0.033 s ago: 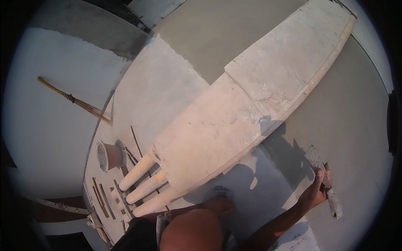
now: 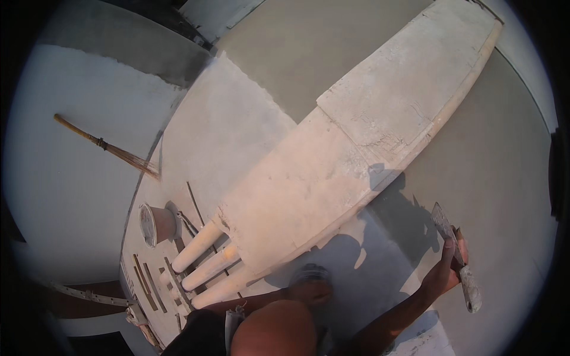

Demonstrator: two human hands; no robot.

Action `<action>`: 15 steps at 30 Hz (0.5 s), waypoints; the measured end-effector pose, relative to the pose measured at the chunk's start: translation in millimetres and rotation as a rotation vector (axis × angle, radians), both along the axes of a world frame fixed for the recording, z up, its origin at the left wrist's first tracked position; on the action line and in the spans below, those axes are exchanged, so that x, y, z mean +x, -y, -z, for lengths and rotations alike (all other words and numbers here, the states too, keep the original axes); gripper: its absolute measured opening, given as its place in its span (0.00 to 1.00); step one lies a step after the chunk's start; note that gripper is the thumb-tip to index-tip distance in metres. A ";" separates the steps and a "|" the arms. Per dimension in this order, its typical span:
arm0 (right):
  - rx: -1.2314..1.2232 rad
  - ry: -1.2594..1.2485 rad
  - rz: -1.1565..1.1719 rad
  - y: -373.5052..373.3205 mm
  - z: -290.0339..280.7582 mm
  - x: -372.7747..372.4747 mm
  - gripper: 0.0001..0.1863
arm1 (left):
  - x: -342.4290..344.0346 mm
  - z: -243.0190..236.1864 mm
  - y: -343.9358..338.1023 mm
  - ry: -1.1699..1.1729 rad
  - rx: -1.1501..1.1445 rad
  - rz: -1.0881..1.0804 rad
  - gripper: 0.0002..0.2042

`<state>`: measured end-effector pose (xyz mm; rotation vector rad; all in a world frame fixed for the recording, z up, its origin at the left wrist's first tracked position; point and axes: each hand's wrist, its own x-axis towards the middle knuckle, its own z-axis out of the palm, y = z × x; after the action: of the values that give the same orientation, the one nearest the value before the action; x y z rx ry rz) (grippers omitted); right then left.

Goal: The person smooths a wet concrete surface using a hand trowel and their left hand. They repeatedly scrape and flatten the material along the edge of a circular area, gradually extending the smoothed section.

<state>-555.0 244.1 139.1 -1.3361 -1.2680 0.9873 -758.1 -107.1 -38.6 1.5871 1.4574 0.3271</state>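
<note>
My right hand (image 2: 449,267) is closed around a putty knife (image 2: 471,291), its whitened blade pointing up and its handle end sticking out below. It is held off to the right of a long whitish slab (image 2: 297,184) with a cracked surface and a step across it. My left hand (image 2: 312,291) is beside the slab's near end, curled and blurred. A round greyish thing (image 2: 310,273) shows at its fingers, too smeared to name. My bent knee (image 2: 273,329) covers part of the left forearm.
Three pale pipes (image 2: 205,270) come out of the slab's near end. Left of them stand a bucket (image 2: 160,225) and several thin strips (image 2: 145,282). A stick broom (image 2: 110,145) lies farther left. A ladder-like rail (image 2: 89,295) is at lower left. Grey plastered surface (image 2: 499,178) spreads at right.
The view has shifted slightly. The putty knife in my right hand has tipped a little more upright and moved slightly left; my left hand stays in about the same place.
</note>
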 end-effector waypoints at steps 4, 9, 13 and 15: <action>-0.035 0.090 -0.354 8.2 -97.9 -32.5 0.13 | 25.9 -31.8 6.5 0.026 -0.088 -0.129 0.26; -0.404 0.136 -0.630 50.8 -185.8 -27.8 0.12 | 46.7 -109.2 -34.7 0.149 -0.276 -0.231 0.30; -0.697 0.288 -0.697 90.5 -226.1 39.6 0.09 | 46.5 -243.6 -51.8 0.351 -0.442 -0.741 0.26; -0.674 0.494 -0.724 107.0 -270.9 58.0 0.09 | 43.2 -333.9 -42.2 0.426 -0.314 -1.015 0.24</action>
<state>-497.0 137.1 409.9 -1.7318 -1.9768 1.7696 -714.9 -64.9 295.4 0.3859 1.7466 0.8937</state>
